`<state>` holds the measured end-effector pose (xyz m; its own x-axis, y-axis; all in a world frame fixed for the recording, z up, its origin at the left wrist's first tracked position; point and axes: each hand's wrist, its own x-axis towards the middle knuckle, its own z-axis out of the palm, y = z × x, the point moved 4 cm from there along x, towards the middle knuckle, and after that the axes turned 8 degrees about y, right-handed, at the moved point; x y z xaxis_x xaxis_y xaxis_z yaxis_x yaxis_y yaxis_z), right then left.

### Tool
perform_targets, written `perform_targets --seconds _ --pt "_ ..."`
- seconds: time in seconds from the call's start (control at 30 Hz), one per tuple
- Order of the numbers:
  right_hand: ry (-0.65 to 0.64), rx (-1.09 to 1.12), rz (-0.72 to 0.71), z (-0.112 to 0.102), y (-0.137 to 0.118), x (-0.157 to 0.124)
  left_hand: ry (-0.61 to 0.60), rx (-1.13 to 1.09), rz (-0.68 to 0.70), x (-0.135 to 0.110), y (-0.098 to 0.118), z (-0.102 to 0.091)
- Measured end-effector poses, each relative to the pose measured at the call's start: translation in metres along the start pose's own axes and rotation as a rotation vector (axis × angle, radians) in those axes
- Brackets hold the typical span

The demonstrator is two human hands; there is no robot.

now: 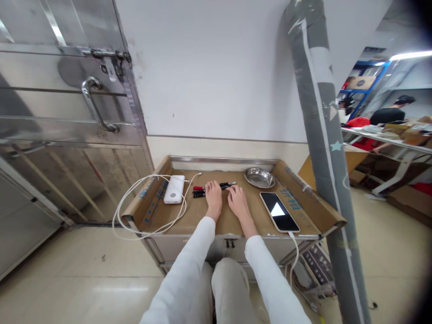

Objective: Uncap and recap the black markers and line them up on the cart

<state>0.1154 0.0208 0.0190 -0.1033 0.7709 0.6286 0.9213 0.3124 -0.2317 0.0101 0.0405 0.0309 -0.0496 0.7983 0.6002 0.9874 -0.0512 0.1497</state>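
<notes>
Several slim black pens and a red one make up a pen bundle [199,193] lying crosswise on the brown cardboard-covered top [197,220]. My left hand [213,194] lies over the middle of the bundle, its fingers closed around it and hiding part of it. To its right, the pens' other ends show, dark with a light tip. My right hand [237,201] is beside these ends, its fingers bent and together, with the fingertips touching a pen. Exactly how many pens each hand holds is hidden.
A white power bank [174,189] with a looped white cable [118,216] lies left. At right are a round metal dish [259,177] and a phone [279,212] with a cable. A grey wrapped pipe [324,112] leans beside the cabinet; people sit at a far bench.
</notes>
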Motion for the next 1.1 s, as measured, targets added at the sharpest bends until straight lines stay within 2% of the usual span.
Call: perform_targets --seconds 0.27,0.43,0.5,0.63,0.7,0.9,1.1 --pt "0.033 0.014 0.024 0.0 0.003 -0.001 -0.01 -0.005 0.008 0.0 0.001 -0.002" --pt "0.068 0.05 0.048 -0.006 0.002 0.0 -0.001 0.019 -0.044 -0.001 -0.002 -0.008" --pt "0.098 0.071 0.056 -0.01 0.001 0.001 -0.001 -0.041 0.009 -0.004 -0.001 -0.011" --pt "0.104 0.137 -0.005 -0.013 -0.002 0.002 -0.031 -0.237 0.265 -0.014 0.007 -0.013" --pt "0.093 0.156 -0.03 -0.011 -0.001 0.001 -0.05 -0.321 0.307 -0.017 0.008 -0.012" --pt "0.037 0.128 -0.03 0.004 0.007 -0.001 -0.059 -0.489 0.213 -0.019 0.0 -0.01" --pt "0.072 0.169 0.031 0.0 0.011 0.002 0.003 -0.322 0.176 -0.021 -0.006 -0.011"
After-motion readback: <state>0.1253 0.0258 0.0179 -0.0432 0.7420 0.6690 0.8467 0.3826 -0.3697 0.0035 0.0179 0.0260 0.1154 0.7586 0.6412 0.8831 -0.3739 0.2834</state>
